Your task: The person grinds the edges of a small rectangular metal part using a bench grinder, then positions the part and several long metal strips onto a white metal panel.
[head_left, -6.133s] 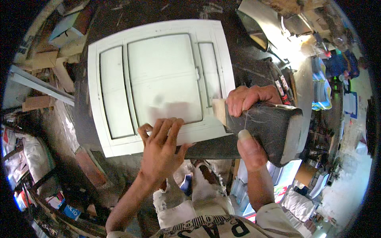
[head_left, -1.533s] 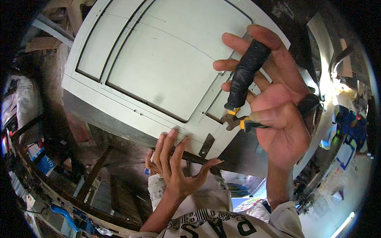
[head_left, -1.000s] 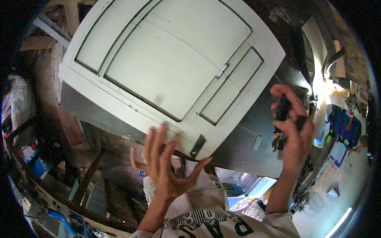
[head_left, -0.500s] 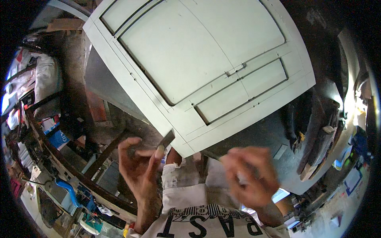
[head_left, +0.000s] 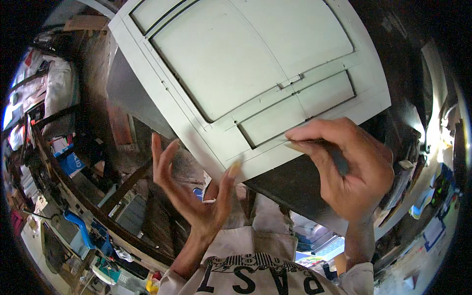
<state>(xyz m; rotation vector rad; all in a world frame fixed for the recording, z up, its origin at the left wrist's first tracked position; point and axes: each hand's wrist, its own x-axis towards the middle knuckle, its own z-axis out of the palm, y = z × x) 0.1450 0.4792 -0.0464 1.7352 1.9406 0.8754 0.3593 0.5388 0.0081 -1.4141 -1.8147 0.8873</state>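
A large white panel [head_left: 221,64] with rectangular cut slots and pencil lines fills the upper middle. At its near corner is my left hand [head_left: 199,189], fingers spread and pointing up beside the panel's left edge. The left thumb tip lies over the corner; I see nothing held in that hand. My right hand [head_left: 351,167] is over the panel's near right edge, thumb and forefinger brought close together by the long slot of the small lower rectangle. Whatever sits between those fingertips is hidden or too small to make out.
Under the panel is a dark grey surface [head_left: 285,184]. Cluttered shelving with a curved wooden edge [head_left: 98,211] runs along the left, where a blue curved handle [head_left: 81,228] shows. Dark wooden pieces [head_left: 405,169] and assorted items line the right side.
My right hand has moved up onto the panel's edge. The small grey metal blade that was in my left hand is out of sight, and that hand has shifted right. The panel has shifted slightly.
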